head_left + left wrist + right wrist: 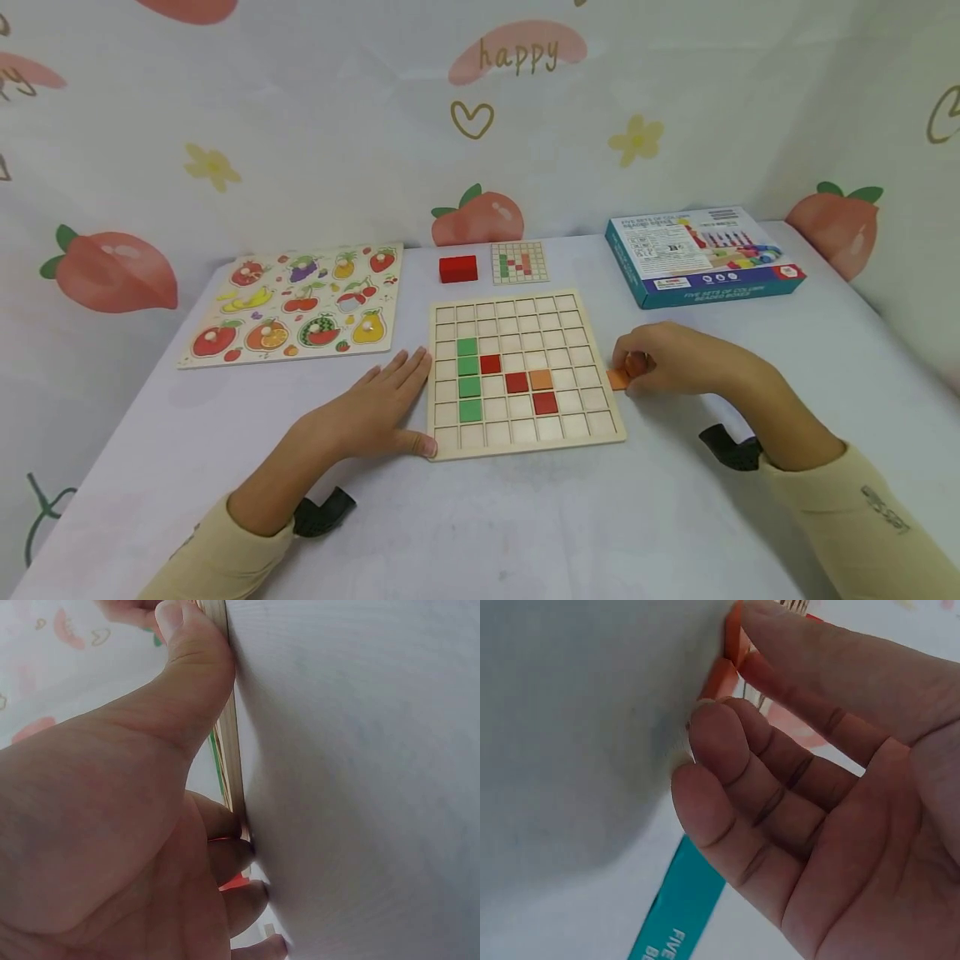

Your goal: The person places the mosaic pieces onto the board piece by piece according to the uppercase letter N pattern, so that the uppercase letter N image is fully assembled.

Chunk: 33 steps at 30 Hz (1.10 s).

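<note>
A wooden grid board (480,437) lies mid-table. It holds a column of several green tiles (469,387), three red tiles (517,382) in a diagonal and one orange square (540,379). My left hand (378,412) rests along the board's left side, fingers straight and thumb at the near corner. At the right edge, my right hand (675,358) has its fingers curled down and pinches an orange tile (736,634) between thumb and forefinger. Another orange tile (718,679) shows close to those fingertips, low over the white tablecloth.
Behind the board lie a red block (458,268) and a small card with a coloured grid pattern (521,262). A fruit puzzle board (300,308) is at the back left. A teal-edged box (705,254) stands at the back right, beyond my right hand.
</note>
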Each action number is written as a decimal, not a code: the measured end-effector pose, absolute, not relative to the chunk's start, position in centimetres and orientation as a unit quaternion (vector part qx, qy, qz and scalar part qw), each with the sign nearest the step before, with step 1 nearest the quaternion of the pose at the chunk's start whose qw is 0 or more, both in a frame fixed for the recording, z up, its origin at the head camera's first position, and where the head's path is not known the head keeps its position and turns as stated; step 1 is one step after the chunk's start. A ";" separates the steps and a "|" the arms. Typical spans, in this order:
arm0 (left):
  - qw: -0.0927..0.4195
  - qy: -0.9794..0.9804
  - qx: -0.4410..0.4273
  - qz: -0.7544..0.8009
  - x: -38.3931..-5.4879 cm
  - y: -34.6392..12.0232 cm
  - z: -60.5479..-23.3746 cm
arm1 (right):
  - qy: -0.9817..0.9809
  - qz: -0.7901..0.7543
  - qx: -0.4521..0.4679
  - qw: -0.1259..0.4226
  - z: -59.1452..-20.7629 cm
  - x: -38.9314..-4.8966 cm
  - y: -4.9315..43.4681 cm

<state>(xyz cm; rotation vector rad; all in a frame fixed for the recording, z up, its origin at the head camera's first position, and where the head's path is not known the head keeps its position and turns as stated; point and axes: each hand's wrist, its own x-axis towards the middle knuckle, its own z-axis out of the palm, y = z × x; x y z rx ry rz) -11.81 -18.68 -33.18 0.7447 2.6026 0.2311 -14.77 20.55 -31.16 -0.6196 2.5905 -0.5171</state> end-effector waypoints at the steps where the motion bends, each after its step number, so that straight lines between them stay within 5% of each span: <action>1: 0.211 0.937 0.268 0.082 -11.8 -18.7 -33.2 | 0.932 -0.188 -0.224 0.213 -31.3 -14.8 20.5; 33: 0.201 0.938 0.272 0.076 -11.7 -18.8 -33.3 | 0.911 -0.242 -0.253 0.218 -31.2 -15.0 20.6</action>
